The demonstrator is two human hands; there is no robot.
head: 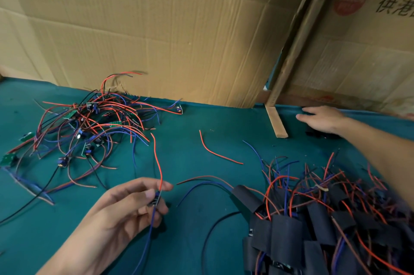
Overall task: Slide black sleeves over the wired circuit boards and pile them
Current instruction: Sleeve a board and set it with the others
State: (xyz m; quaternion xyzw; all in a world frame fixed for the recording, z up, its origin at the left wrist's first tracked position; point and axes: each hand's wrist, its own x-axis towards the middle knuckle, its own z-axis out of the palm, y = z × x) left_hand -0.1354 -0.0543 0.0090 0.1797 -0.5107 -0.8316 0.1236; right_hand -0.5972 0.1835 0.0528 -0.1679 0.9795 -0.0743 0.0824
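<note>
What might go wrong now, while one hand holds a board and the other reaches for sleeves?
1. The left hand pinches the circuit board only at its edge; its long wires may snag and pull it loose.
2. The right hand reaches for the black sleeves out of direct gaze, so it may fumble them.

A green cloth-covered table point(190, 158) bears bare wired boards point(89, 126), sleeved boards point(324, 225) and a loose red wire point(218, 153).

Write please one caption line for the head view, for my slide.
Left hand holds a bare wired board; right hand reaches toward black sleeves, sleeved pile nearby.
</note>
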